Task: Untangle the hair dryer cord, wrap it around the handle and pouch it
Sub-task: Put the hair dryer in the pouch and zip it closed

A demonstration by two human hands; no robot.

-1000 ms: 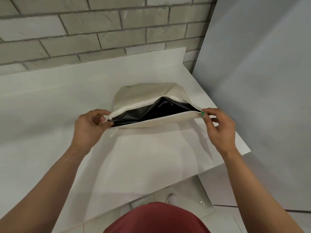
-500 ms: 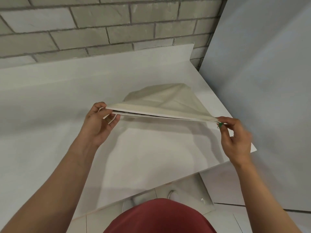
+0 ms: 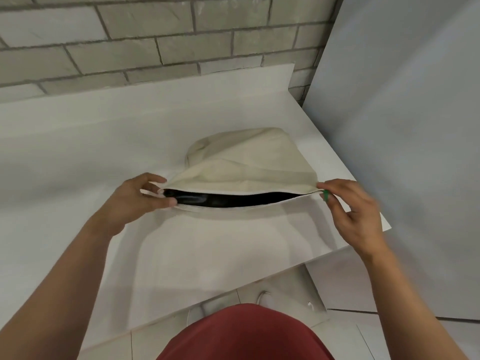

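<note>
A cream fabric pouch (image 3: 249, 162) lies on the white counter (image 3: 78, 157), bulging as if something is inside. Its mouth faces me and gapes in a narrow slit, showing a black, glossy inside (image 3: 228, 200). My left hand (image 3: 135, 201) pinches the left end of the mouth between thumb and fingers. My right hand (image 3: 355, 211) pinches the right end at a small green tab (image 3: 325, 196). The hair dryer and its cord are hidden; I cannot tell them apart from the black lining.
A grey brick wall (image 3: 155, 40) runs behind the counter. A pale blue-grey panel (image 3: 405, 126) stands close on the right, beside the counter's right edge (image 3: 363, 201). Below are floor tiles and white shoes (image 3: 262, 298).
The pouch mouth gaped wide a second ago, was pulled flat and closed half a second ago, and now gapes again in a narrow slit. Both hands kept their pinch on its ends.
</note>
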